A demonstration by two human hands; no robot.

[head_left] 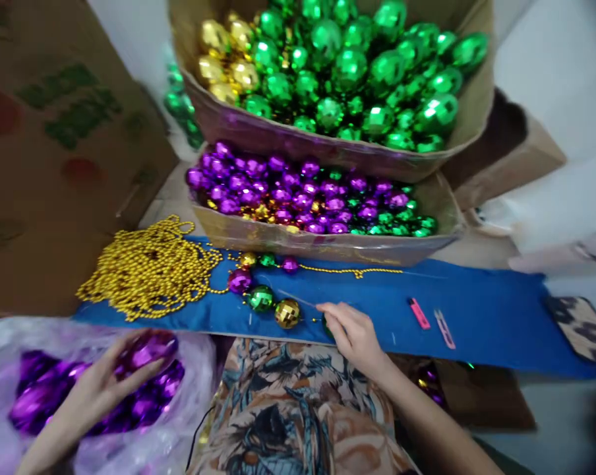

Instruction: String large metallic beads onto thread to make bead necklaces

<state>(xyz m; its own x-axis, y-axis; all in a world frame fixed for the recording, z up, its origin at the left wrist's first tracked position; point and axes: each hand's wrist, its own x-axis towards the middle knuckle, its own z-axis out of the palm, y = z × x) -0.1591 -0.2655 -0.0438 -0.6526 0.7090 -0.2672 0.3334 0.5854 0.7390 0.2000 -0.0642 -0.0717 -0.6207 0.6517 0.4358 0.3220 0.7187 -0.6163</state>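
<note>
Over an open plastic bag (194,382) of shiny purple balls, my left hand (105,379) grips a large faceted purple ball (152,349) between thumb and fingers. My right hand (355,333) is closed at the front of the blue cloth (377,297), its fingertips pinched on a thin pale string (298,299). Partly hidden by that hand is a green ball (327,326). To its left lies a row of strung balls: gold (287,313), green (261,299) and purple (239,281). Smaller balls and a strand of gold beads (347,270) lie just behind them.
A heap of gold bead chain (152,267) lies at left. Behind the cloth stand a low box (327,247) of purple and green balls and a taller box (318,142) of green and gold ones. A pink lighter-like item (418,313), a cutter (444,329) and a phone (582,326) lie at right.
</note>
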